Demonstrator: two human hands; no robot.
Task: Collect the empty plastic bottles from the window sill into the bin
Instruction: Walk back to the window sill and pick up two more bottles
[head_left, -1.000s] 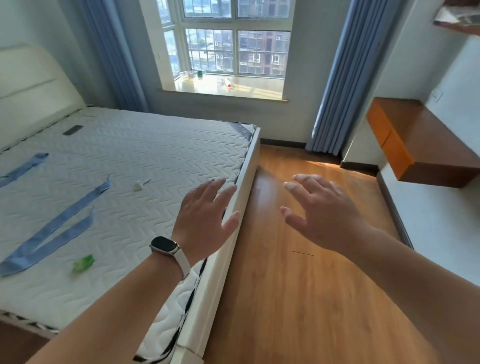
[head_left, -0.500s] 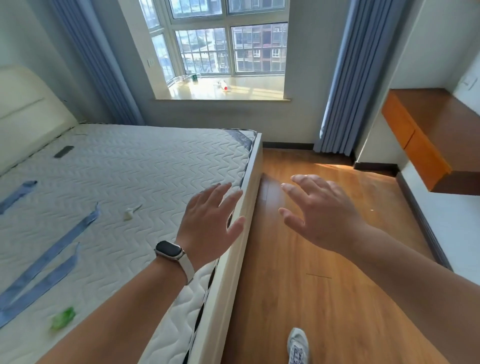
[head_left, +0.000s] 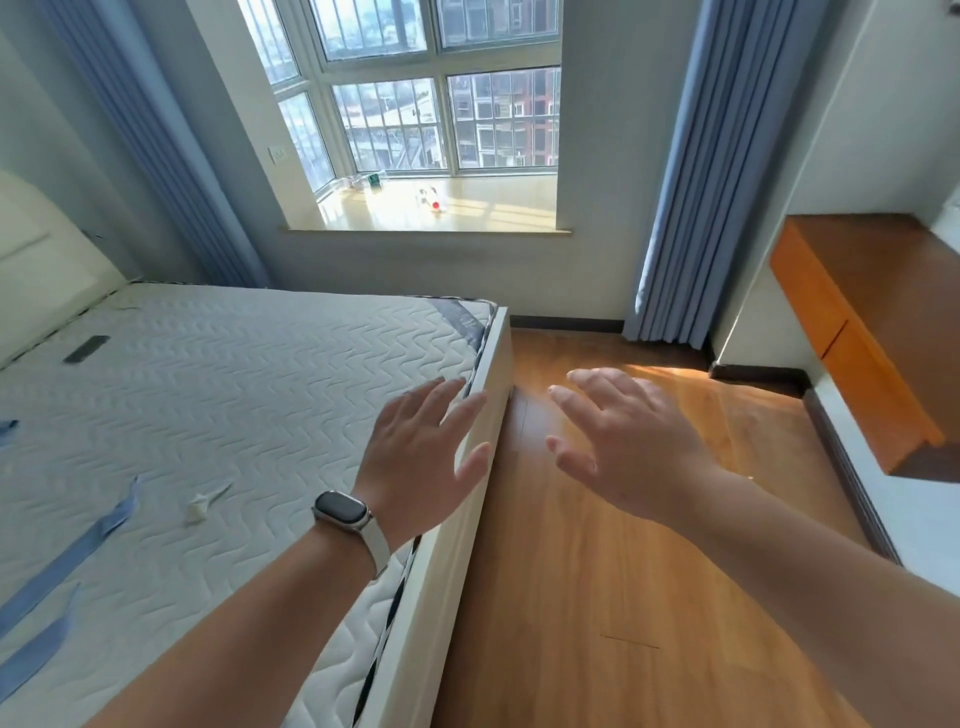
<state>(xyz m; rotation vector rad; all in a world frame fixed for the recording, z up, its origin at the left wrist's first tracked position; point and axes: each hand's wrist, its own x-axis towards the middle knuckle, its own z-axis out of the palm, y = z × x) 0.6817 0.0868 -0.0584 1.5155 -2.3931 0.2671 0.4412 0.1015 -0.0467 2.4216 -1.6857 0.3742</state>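
Across the room, the sunlit window sill (head_left: 498, 215) carries a clear plastic bottle with a red cap (head_left: 431, 200) lying on its side. Further left on the sill stands a bottle with a green label (head_left: 375, 180), with more clear plastic beside it. My left hand (head_left: 423, 457), a watch on its wrist, hovers open above the bed's right edge. My right hand (head_left: 626, 441) is held out open above the wooden floor. Both hands are empty and far from the sill. No bin is in view.
A bed with a bare white mattress (head_left: 218, 415) fills the left side, with blue strips and small scraps on it. Wooden floor (head_left: 597, 571) runs between the bed and an orange wall-mounted desk (head_left: 857, 332) at right. Blue curtains (head_left: 691, 182) flank the window.
The view has moved forward and tilted up, so the window sill and bottles look larger and nearer. Both hands stay open and empty in front of me. The shoe seen earlier has left the view.
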